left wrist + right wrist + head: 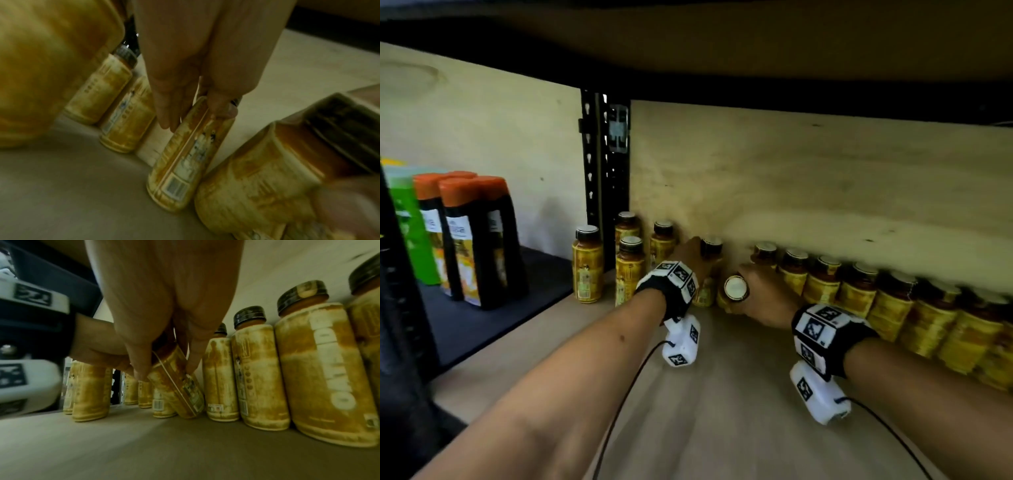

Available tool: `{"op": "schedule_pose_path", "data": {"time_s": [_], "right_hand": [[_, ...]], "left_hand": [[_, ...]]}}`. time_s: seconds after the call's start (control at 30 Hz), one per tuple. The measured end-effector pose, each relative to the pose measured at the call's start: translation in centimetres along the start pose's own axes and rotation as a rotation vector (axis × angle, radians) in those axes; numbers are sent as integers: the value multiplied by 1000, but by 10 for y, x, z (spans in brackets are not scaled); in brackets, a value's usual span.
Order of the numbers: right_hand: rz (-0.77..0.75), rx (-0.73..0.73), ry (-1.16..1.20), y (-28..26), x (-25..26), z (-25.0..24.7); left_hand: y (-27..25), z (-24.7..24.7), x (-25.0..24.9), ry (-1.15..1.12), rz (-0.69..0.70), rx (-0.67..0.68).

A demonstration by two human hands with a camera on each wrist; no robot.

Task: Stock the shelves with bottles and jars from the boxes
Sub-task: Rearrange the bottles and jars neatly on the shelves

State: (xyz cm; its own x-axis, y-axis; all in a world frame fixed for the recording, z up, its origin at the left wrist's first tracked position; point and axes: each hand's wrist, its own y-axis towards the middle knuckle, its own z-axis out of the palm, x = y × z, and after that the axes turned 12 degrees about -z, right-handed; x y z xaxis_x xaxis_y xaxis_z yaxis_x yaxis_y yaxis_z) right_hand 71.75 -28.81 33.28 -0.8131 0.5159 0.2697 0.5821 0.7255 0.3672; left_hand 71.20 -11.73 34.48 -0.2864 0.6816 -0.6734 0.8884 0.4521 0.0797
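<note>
On the plywood shelf (722, 394), I'm gripping a bottle (710, 270) with my left hand (693, 255) and a tilted bottle (176, 382) with my right hand (763, 294); they're probably rigid, heavy and slick, best held by the shoulder.

Lighting is dim and warm under the upper shelf, whose underside is near black. In the head view the row of bottles (893, 294) smears toward the right edge. Both wrist views are soft and yellow-tinted; the nearest bottle (267, 178) is motion-blurred, and bottles bow at the frame edges.
</note>
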Motion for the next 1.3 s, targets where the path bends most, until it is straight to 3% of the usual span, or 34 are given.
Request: {"op": "schedule_pose_path", "data": {"time_s": [0.13,0.2,0.4,0.6,0.8,1.3], "right_hand": [[34,-164,265,-9,18,-4],[37,-136,343,-10,35,0],[-18,-16,374,18,118,24],[-1,-36,483,68,180,74],[-1,-33,396,87,196,84],[3,45,385,60,199,65]], "left_hand": [[-35,-22,20,39,85,44],[-55,-37,39,82,84,27],[-95,-97,105,99,-40,-66],[-98,-148,147,200,-214,-193],[-90,-153,155,205,-273,-295],[-94,-168,172,228,-288,-276]]}}
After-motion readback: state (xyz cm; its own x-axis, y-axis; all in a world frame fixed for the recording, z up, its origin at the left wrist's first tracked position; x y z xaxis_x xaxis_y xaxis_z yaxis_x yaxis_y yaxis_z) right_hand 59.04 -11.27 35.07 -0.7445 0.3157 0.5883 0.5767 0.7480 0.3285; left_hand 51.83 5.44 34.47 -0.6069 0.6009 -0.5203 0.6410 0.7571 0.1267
